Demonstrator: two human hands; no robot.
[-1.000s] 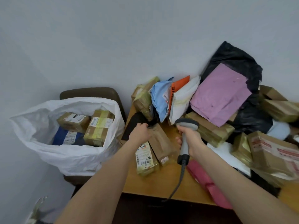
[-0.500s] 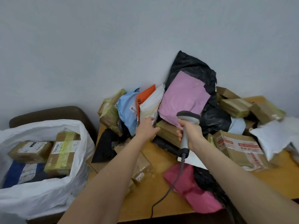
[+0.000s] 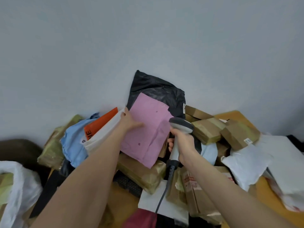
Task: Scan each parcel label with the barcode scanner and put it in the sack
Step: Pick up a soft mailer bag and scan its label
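A pink mailer parcel point(image 3: 151, 129) leans on top of the pile against a black bag. My left hand point(image 3: 130, 120) grips its upper left edge, thumb across the front and fingers behind it. My right hand point(image 3: 182, 142) holds the grey barcode scanner point(image 3: 180, 127) by its handle, head pointing away from me, just right of the pink parcel; its cable hangs down over the table. The white sack point(image 3: 19, 186) shows only partly at the lower left edge, with a taped brown parcel inside.
The wooden table point(image 3: 230, 116) is heaped with parcels: brown taped boxes point(image 3: 207, 132), white mailers point(image 3: 246, 163), a black bag point(image 3: 156, 89), blue point(image 3: 74, 140) and orange point(image 3: 102, 122) mailers at left, a dark pink one point(image 3: 143, 218) at the front. A grey wall stands behind.
My left hand has moved from the white mailer up and right to grip the pink parcel's edge. The view has swung right, so the sack has slid to the left edge.
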